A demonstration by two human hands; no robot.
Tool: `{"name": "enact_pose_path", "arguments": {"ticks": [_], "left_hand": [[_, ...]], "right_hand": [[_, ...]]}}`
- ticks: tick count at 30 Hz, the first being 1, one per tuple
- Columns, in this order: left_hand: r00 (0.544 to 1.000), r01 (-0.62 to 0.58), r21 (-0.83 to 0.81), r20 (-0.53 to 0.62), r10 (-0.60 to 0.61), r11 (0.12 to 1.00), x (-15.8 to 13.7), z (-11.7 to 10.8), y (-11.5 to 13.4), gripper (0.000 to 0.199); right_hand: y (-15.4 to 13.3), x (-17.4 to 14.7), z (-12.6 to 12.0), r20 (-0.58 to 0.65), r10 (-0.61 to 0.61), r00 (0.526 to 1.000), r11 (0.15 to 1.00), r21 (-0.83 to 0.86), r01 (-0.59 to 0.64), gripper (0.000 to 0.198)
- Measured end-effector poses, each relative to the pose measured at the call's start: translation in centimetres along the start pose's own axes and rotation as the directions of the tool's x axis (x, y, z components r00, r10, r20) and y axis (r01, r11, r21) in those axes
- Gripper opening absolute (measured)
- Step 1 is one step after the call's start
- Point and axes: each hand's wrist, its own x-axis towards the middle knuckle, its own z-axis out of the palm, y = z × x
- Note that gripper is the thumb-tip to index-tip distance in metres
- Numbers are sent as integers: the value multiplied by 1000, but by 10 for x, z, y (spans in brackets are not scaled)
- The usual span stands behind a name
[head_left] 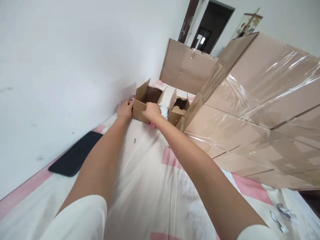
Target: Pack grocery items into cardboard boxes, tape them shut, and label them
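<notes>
Left of the taped cardboard [250, 116], reaches far to the open box [140, 115], with left hand [125, 109] touching its left side, grip unclear, and right hand [152, 111] clamped on its near right corner. Could crease it by squeezing too hard.

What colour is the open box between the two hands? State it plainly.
Brown; the box shows best in the head view, the only one here.

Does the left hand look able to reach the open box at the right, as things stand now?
Probably not directly: the left open box and the right hand are between the left hand and the right open box.
</notes>
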Motion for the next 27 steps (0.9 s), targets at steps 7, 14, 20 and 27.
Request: {"name": "enact_pose_path", "arguments": {"ticks": [7, 14, 20, 27], "left_hand": [[974, 27, -284, -206, -89, 959, -15, -16, -3, 55], [990, -122, -432, -123, 76, 894, -222, -151, 9, 62], [925, -222, 238, -255, 281, 946, -445, -165, 89, 54], [831, -541, 361, 94, 548, 759, -502, -148, 152, 32]], "right_hand": [[12, -46, -8, -43, -186, 982, 976, 104, 189, 35], [47, -216, -62, -43, -607, 793, 767, 228, 600, 32], [110, -391, -95, 146, -701, 698, 706, 282, 650, 42], [151, -507, -102, 137, -610, 780, 778, -79, 623, 64]]}}
